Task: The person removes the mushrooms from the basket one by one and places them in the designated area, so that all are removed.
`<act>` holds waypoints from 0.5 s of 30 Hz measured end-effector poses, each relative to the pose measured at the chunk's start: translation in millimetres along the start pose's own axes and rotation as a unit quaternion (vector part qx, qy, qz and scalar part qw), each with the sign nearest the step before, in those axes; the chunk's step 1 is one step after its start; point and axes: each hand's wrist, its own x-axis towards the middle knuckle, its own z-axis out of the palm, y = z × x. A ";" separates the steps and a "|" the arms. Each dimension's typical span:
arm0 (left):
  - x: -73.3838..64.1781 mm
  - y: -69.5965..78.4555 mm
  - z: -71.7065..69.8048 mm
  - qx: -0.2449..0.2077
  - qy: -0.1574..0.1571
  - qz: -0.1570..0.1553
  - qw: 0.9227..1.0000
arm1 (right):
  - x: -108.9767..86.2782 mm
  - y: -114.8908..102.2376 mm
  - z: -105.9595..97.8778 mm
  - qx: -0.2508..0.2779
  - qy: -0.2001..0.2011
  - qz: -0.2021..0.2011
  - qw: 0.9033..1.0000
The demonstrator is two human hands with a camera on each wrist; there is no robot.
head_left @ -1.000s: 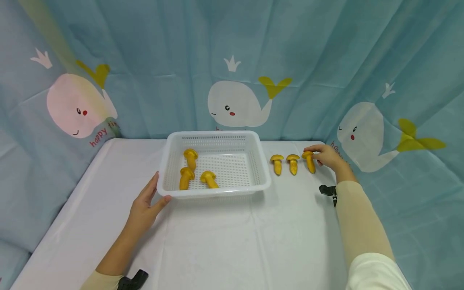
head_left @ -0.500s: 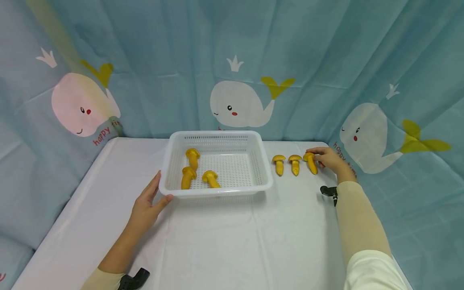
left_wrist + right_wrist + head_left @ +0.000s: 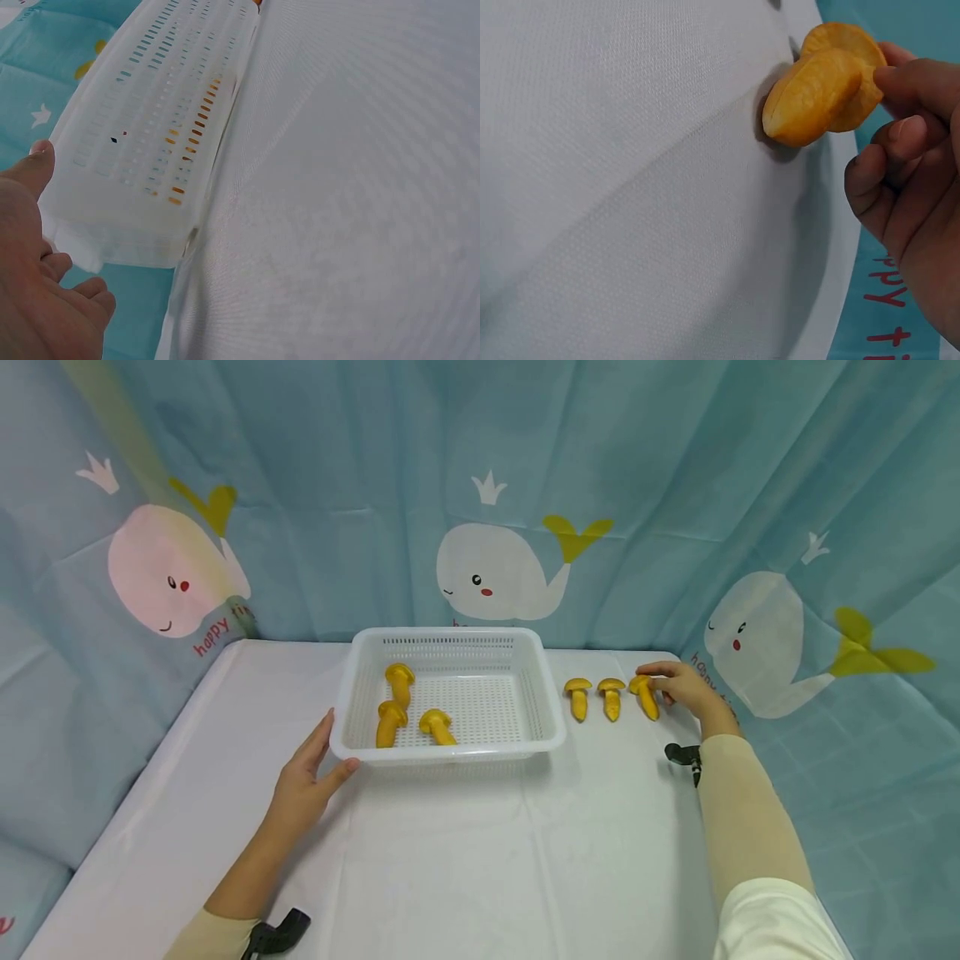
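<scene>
In the head view, my left hand (image 3: 300,785) rests at the near left corner of a white plastic basket (image 3: 450,752), thumb at its front rim and fingers along its left side. The left wrist view shows the thumb (image 3: 37,169) at the rim and the other fingers loosely bent beside the basket wall (image 3: 127,225). At the far right, my right hand (image 3: 678,687) pinches a yellow mushroom (image 3: 810,97) by its cap between thumb and forefinger. Its stem points toward the front, close over the white cloth. My remaining right fingers are curled.
Two more yellow mushrooms, a left one (image 3: 577,700) and a middle one (image 3: 611,700), lie in a row between basket and right hand. Inside the basket lie a back mushroom (image 3: 400,685), a front mushroom (image 3: 388,725) and a tilted mushroom (image 3: 438,727). A blue whale-print curtain (image 3: 337,568) hangs behind.
The head view has shifted slightly. Both hands, the basket and the mushrooms keep nearly the same places.
</scene>
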 end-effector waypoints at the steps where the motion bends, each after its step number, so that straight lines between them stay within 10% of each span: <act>1: 0.2 -0.3 -0.2 0.000 0.000 0.000 1.000 | 0.0 -0.4 0.1 0.000 0.001 0.000 1.000; 15: -0.1 2.4 -0.9 -0.001 -0.003 -0.003 1.000 | -18.2 -28.6 -13.3 -0.050 0.010 -0.041 0.998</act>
